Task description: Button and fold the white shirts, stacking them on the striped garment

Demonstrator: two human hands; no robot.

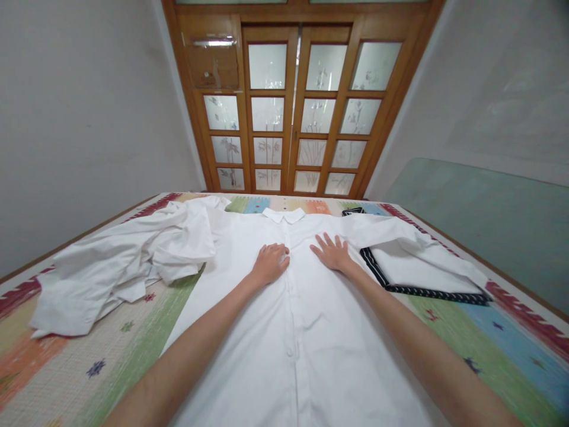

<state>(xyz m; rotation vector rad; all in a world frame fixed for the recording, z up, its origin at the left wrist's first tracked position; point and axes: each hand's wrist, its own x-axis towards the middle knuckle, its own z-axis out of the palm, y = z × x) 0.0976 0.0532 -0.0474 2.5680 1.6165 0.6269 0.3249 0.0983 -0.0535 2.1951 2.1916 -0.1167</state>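
Observation:
A white button-up shirt point(249, 332) lies front side up, with its collar point(283, 215) at the far end and its button placket running down the middle. My left hand point(271, 263) rests on the chest beside the placket, its fingers curled in and closed on the shirt's cloth. Across the placket, my right hand point(330, 252) lies flat on the shirt with its fingers spread. To the left, a heap of crumpled white cloth point(128, 249) touches the shirt's side. The right sleeve point(382, 231) stretches out over a white piece with a black patterned border point(435, 290).
Under everything is a colourful striped cloth point(146, 320) with small star and animal figures. A pale green panel point(480, 207) stands along the right wall. Wooden doors with glass panes point(284, 107) rise beyond the far edge, with walls on both sides.

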